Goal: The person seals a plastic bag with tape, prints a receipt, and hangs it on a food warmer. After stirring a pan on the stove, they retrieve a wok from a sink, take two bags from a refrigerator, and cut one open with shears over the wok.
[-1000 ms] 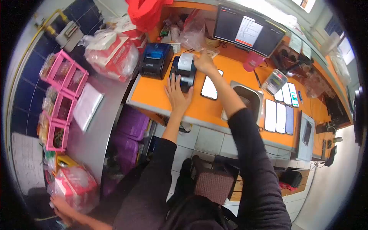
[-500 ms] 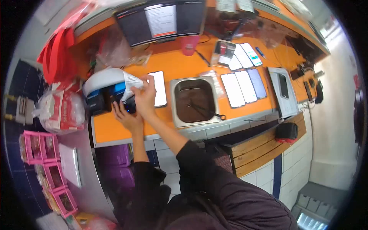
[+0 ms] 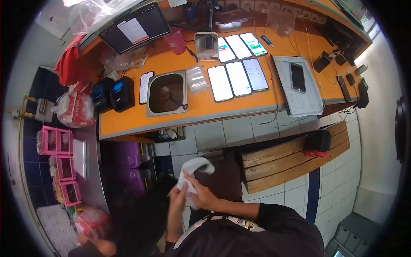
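Observation:
A long white paper strip [image 3: 198, 164], its upper end curling over to the right, is held in front of my body. My left hand [image 3: 176, 198] is closed on its lower part from the left. My right hand [image 3: 202, 195] grips the same strip from the right, thumb and fingers pressed against the paper. Both hands are below the front edge of the orange counter [image 3: 128, 125]. On the counter's left side stand two black printers, the nearer one [image 3: 122, 94] beside the farther one [image 3: 101, 93]. Any print on the strip is too small to read.
A metal tub [image 3: 167, 115] with a dark-handled utensil sits on the counter. Several lit phones [image 3: 238, 79] lie right of it, then a clipboard of papers [image 3: 304, 103]. A wooden bench [image 3: 274, 165] stands below. Someone's bare arm [image 3: 102, 247] shows at lower left.
My hands have left the printers and come down toward my body, bringing the paper strip with them. The view has shifted, so the counter now appears higher and farther off.

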